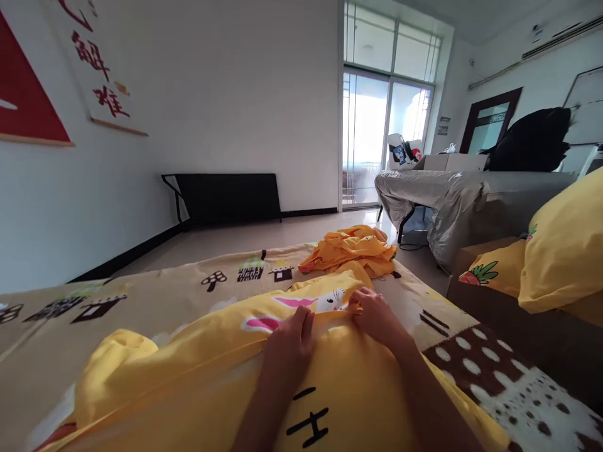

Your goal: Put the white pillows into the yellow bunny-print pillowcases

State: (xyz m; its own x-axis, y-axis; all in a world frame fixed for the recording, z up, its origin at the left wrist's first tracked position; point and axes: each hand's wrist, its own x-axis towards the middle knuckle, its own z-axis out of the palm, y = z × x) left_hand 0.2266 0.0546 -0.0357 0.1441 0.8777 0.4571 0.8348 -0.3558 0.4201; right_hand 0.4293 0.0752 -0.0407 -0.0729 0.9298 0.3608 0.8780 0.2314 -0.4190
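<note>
A yellow fabric cover [188, 376] with a rabbit print and black lettering lies spread over the patterned blanket, close to the camera. Along its folded edge, just below the rabbit's face, my left hand [294, 336] pinches the cloth with closed fingers. My right hand [374, 314] grips the same edge a short way to the right, its fingertips curled into the fabric beside the rabbit's nose. Between the two hands a short strip of the edge is visible. A crumpled orange-yellow cloth [353, 248] rests on the blanket beyond them.
The patterned blanket [174, 285] reaches toward the floor. Yellow pillows [565, 245] sit on a brown surface at right. Behind stands a table with a silver cover [424, 183], holding boxes and a black item [532, 141]. A black folded panel [230, 198] leans by the wall.
</note>
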